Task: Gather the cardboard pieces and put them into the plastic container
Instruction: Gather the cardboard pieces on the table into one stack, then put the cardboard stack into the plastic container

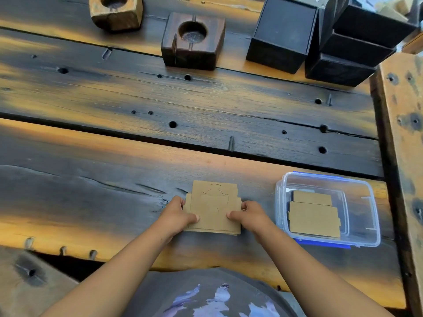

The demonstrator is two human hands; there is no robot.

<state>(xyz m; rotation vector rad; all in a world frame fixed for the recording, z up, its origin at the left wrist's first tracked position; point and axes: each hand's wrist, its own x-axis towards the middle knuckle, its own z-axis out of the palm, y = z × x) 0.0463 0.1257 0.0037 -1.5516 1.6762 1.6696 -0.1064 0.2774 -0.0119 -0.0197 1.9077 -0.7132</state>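
Centrally, near the front edge of a dark, scorched-looking wooden table [206, 115], a small stack of flat brown cardboard pieces [214, 208] is seen lying on the planks. The pieces are thin, roughly rectangular and notched at the sides, and their edges are not quite aligned, so lower sheets show at the left, right and near edges. A curved cut line is visible on the top sheet.

The stack is gripped from both sides. The left hand [177, 215] is closed on the left edge, with the thumb laid on top of the sheets and the fingers curled around the side. The right hand [248, 216] is closed on the right edge in the same way, thumb on top and pointing inward. Both forearms are extended from the bottom of the view and angled toward each other, and the stack is held low, at or just above the table; which cannot be told.

Just to the right of the stack, apart from it, a clear plastic container [370, 223] with a blue lid under it is set on the table. Two more cardboard pieces [314, 219] are lying flat inside it, toward its left side.

At the far side of the table, two wooden blocks with round hollows [193, 41] and several black boxes [281, 35] are placed
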